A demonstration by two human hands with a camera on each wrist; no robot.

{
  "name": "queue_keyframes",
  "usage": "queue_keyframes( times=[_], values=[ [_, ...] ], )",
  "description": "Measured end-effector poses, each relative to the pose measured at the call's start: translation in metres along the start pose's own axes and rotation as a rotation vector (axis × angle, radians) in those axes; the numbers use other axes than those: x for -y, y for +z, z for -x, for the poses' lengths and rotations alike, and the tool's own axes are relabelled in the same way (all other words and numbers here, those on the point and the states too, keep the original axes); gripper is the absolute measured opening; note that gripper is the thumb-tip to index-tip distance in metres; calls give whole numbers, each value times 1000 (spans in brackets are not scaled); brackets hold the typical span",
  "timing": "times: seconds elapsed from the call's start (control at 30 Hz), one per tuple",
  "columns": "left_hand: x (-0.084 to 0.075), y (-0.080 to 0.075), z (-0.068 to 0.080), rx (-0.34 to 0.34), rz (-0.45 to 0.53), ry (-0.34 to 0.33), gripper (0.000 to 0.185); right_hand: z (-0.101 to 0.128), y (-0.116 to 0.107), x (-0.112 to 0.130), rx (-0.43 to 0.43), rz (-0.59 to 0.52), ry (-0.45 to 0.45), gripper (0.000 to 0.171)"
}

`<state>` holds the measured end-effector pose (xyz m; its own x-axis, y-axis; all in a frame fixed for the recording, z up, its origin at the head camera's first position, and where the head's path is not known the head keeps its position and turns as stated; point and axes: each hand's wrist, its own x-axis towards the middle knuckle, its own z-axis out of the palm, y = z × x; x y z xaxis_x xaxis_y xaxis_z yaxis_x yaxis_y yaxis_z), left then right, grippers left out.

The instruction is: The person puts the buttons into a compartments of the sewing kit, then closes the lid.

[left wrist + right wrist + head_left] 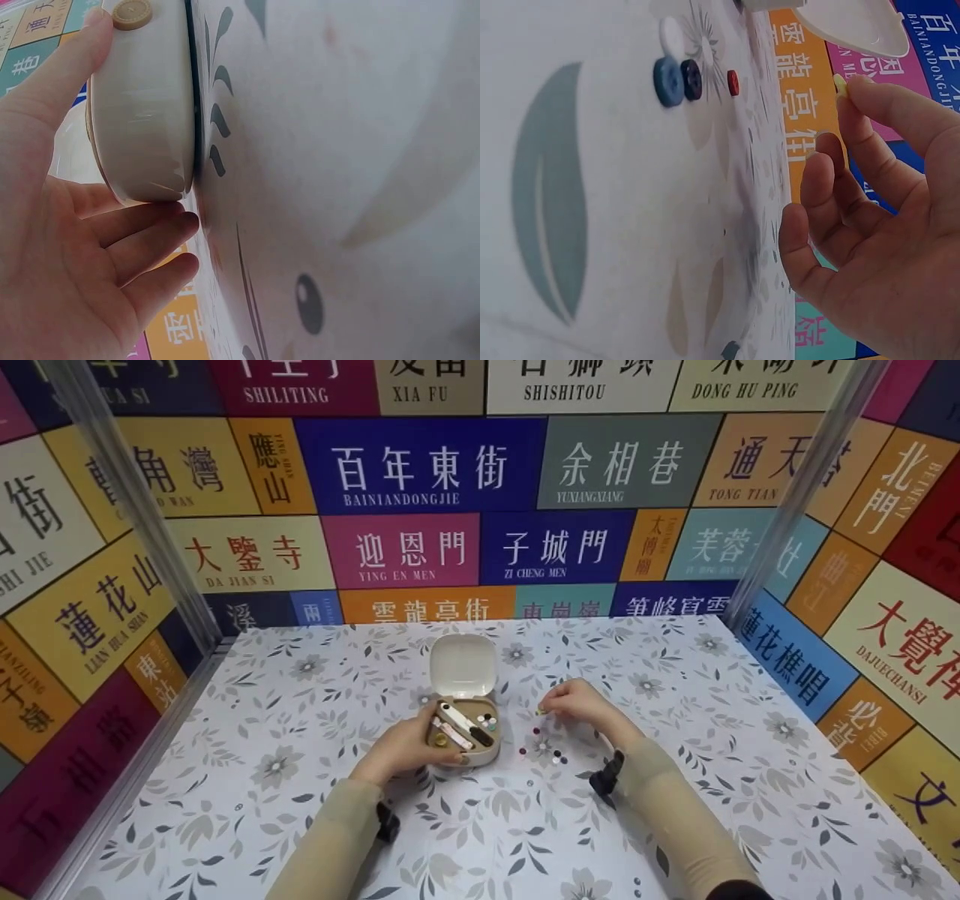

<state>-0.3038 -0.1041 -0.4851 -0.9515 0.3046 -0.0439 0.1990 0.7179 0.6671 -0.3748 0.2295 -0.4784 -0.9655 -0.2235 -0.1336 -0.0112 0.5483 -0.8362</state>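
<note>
A small beige sewing case (466, 735) stands open on the flowered tablecloth, its white lid (463, 664) tilted up at the back. Inside lie thread spools and a few small round pieces. My left hand (405, 746) grips the case's near left side, thumb (64, 67) along its wall (142, 112) and fingers beneath. To the right, my right hand (576, 701) hovers just above the cloth and pinches a tiny yellow button (841, 84) between thumb and forefinger. Loose buttons (541, 750) lie between the case and that hand: blue (668, 81), dark (691, 79), red (733, 82).
The table (300, 810) is covered in a grey leaf-and-flower cloth and boxed in by walls of coloured street-name signs (420, 465), with metal posts (142, 510) at the back corners. A black strap (606, 775) sits on each wrist.
</note>
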Motion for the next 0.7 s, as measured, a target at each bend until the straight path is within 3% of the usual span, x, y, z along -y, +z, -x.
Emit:
queue_keyframes(
  times=[0.4, 0.7],
  values=[
    [1, 0, 0, 2, -11, -13, 125, -3, 8, 9, -11, 12, 33, 19],
    [1, 0, 1, 4, 14, -8, 124, -6, 12, 12, -7, 19, -2, 19]
  ],
)
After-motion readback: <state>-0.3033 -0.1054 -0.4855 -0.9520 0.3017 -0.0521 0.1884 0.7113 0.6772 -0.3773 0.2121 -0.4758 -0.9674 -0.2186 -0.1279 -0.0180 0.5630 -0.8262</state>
